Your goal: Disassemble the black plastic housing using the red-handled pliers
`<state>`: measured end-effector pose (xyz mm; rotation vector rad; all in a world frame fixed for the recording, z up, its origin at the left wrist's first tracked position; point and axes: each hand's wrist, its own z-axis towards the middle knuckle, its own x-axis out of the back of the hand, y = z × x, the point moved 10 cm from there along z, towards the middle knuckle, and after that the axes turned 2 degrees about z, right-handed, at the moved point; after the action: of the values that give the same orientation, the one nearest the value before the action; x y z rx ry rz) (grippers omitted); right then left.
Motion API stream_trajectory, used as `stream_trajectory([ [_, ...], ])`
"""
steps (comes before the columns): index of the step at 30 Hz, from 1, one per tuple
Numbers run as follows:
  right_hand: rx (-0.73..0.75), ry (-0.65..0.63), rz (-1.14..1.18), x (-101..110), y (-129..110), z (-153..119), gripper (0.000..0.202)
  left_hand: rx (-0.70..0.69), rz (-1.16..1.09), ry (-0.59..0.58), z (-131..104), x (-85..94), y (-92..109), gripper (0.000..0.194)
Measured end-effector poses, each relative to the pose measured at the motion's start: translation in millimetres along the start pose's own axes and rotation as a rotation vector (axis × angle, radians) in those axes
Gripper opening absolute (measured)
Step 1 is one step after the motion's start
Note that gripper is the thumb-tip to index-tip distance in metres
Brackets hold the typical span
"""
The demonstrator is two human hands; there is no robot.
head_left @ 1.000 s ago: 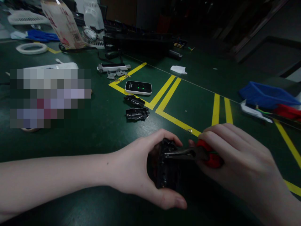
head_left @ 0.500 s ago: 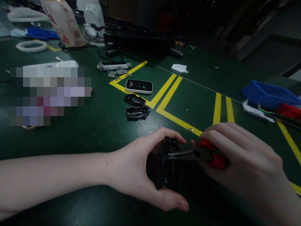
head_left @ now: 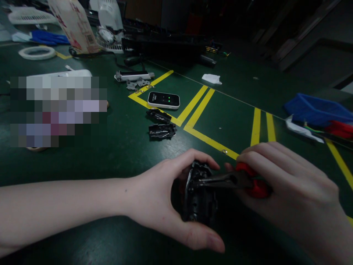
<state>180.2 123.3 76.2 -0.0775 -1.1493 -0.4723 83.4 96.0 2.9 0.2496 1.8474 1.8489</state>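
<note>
Thumb and fingers of my left hand [head_left: 165, 198] wrap round a black mechanical part [head_left: 202, 206] with a ridged, shiny edge; its exact kind does not show. My right hand [head_left: 286, 187] grips red-handled needle-nose pliers [head_left: 256, 182]. The pliers' narrow metal jaws point left and reach onto the upper middle of the black part. What lies between their tips is too dark to make out. Beyond my left hand, two similar black metal parts [head_left: 162, 131] lie on the green table [head_left: 118, 154].
A black-and-white device [head_left: 163, 100] with green lights sits ahead. Left of it are a white-and-black strip-like part [head_left: 134, 76] and small metal pieces. A blue bin [head_left: 314, 108] stands at right, a tape roll [head_left: 37, 53] at far left, and a small ring [head_left: 224, 151] near my right hand.
The black part has tilted slightly in my left hand, so more of its right side shows. My right hand and the pliers have shifted a little to the right.
</note>
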Motion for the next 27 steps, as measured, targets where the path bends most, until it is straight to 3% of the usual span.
stream_trajectory([
  [16,-0.001,-0.01,0.004,-1.3,-0.6,-0.6,0.007,-0.064,0.025,-0.029,0.8,0.2,2.2,0.081],
  [27,0.003,-0.005,-0.016,-0.7,-2.2,1.2,0.005,-0.037,-0.044,0.009,2.3,-0.1,6.4,0.074],
])
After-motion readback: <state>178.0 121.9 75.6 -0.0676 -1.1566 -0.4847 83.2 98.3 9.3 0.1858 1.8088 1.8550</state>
